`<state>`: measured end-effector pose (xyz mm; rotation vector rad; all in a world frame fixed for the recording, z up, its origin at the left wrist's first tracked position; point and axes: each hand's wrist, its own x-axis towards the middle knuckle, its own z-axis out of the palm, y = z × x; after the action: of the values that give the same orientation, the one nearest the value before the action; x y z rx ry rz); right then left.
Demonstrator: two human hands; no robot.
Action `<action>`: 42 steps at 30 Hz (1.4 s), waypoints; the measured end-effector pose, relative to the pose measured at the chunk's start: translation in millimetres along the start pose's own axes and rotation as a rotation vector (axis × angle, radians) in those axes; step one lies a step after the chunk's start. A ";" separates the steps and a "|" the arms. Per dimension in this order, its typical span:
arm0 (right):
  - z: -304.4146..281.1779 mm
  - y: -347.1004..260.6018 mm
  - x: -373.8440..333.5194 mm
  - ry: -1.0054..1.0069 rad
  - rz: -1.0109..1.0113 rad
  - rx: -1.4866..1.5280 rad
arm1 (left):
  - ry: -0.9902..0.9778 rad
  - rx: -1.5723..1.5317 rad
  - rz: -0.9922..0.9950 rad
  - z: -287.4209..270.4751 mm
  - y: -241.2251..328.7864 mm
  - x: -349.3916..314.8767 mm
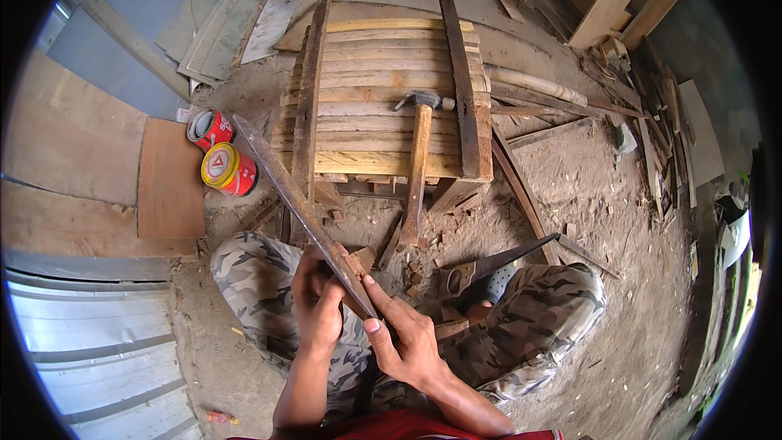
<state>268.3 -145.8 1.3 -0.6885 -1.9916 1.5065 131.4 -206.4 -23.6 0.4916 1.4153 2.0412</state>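
Observation:
A long, narrow dark strip (297,210) slants from the paint cans at upper left down to my lap. I cannot make out whether it is wood or metal. My left hand (319,297) is closed round its lower part. At its lower end, my right hand (405,341) grips with the thumb and an outstretched index finger. A small brown wooden piece (361,261) shows behind the strip, by my fingertips. Ahead, a hammer (420,155) leans with its head on a slatted wooden stack (383,124). A handsaw (497,265) lies beside my right knee.
Two dark beams (311,90) lie across the stack. A red can with a yellow lid (229,169) stands beside an open red can (209,128) at left. Boards (77,126) and corrugated metal sheets (98,334) line the left. Scrap wood (652,130) lies at right; wood offcuts (414,277) litter the ground.

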 end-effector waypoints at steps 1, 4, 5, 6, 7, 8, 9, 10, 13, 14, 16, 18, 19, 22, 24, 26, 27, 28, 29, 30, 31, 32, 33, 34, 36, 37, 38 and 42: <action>0.0 0.2 0.2 -0.003 -0.002 0.008 | 0.006 0.015 -0.001 -0.7 -0.4 -0.7; -0.9 -0.5 -0.3 -0.024 0.025 0.028 | 0.012 0.051 -0.009 -2.0 -1.4 -2.0; -1.5 -1.2 -0.5 -0.023 0.034 0.034 | 0.007 0.057 -0.015 -1.7 -1.0 -1.5; -1.9 -1.7 -0.3 -0.024 0.039 0.040 | 0.005 0.063 -0.019 -1.4 -0.7 -1.1; -2.1 -1.7 -0.2 -0.026 0.045 0.046 | 0.004 0.066 -0.016 -0.6 -0.5 -0.8; -2.1 -0.9 0.4 -0.019 0.025 0.047 | 0.004 0.068 -0.013 0.7 -0.2 -0.3; -1.8 0.4 1.4 -0.012 0.005 0.047 | 0.003 0.071 -0.010 2.0 0.3 0.3; -1.7 1.1 2.5 -0.005 -0.015 0.047 | -0.010 0.076 -0.012 3.2 1.3 1.1; -8.7 -3.9 6.2 -0.078 0.074 0.116 | -0.031 0.032 -0.023 9.8 4.9 5.2; -10.7 -4.3 7.8 -0.097 0.111 0.148 | -0.028 -0.018 -0.032 14.3 5.5 7.2; -13.6 -5.9 10.9 -0.140 0.187 0.213 | -0.011 -0.070 -0.053 21.8 9.1 10.3; -16.4 -9.2 13.2 -0.175 0.268 0.215 | -0.014 -0.036 -0.018 23.1 6.4 12.5; -17.4 -10.2 13.8 -0.192 0.310 0.216 | -0.016 -0.019 -0.001 24.1 5.3 13.7; -16.0 -5.1 13.3 -0.177 0.299 0.235 | -0.040 0.020 -0.006 23.7 5.4 15.3; -17.2 -5.3 12.3 -0.179 0.315 0.229 | -0.062 0.036 0.000 21.9 2.6 15.0; -17.7 -5.3 12.1 -0.184 0.330 0.239 | -0.082 0.014 0.014 22.5 -0.9 14.9; -18.2 -5.5 12.2 -0.185 0.337 0.252 | -0.078 0.010 0.007 23.5 -0.5 14.8; -18.7 -5.6 10.9 -0.188 0.339 0.270 | -0.074 0.011 0.005 25.4 2.2 13.2; -18.6 -3.7 9.1 -0.185 0.332 0.287 | -0.071 0.011 0.003 27.0 3.5 11.8; -17.3 -1.2 8.9 -0.183 0.327 0.303 | -0.069 0.025 0.001 27.6 3.6 12.5; -16.2 0.6 8.2 -0.181 0.322 0.319 | -0.067 0.038 0.000 27.9 2.6 13.2; -15.8 1.0 7.1 -0.177 0.336 0.329 | -0.065 0.052 -0.001 27.0 1.5 12.7; -16.7 0.7 7.8 -0.166 0.337 0.335 | -0.083 0.062 -0.009 26.1 -0.5 13.4; -17.6 0.4 8.1 -0.155 0.337 0.342 | -0.100 0.073 -0.017 24.6 -3.4 12.7; -17.5 2.2 4.7 -0.131 0.344 0.403 | -0.121 0.057 -0.041 24.7 -3.8 13.0; -18.0 1.9 4.7 -0.127 0.340 0.420 | -0.125 0.031 -0.057 25.7 -2.8 13.6; -18.8 1.2 5.3 -0.124 0.336 0.436 | -0.129 0.004 -0.074 26.6 -1.8 14.3; -14.3 2.8 4.4 -0.108 0.324 0.466 | -0.098 -0.029 -0.057 25.7 -2.4 12.4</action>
<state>275.2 -132.2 2.3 -0.7615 -1.5566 2.1452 138.2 -179.5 -16.9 0.5266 1.3253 1.9626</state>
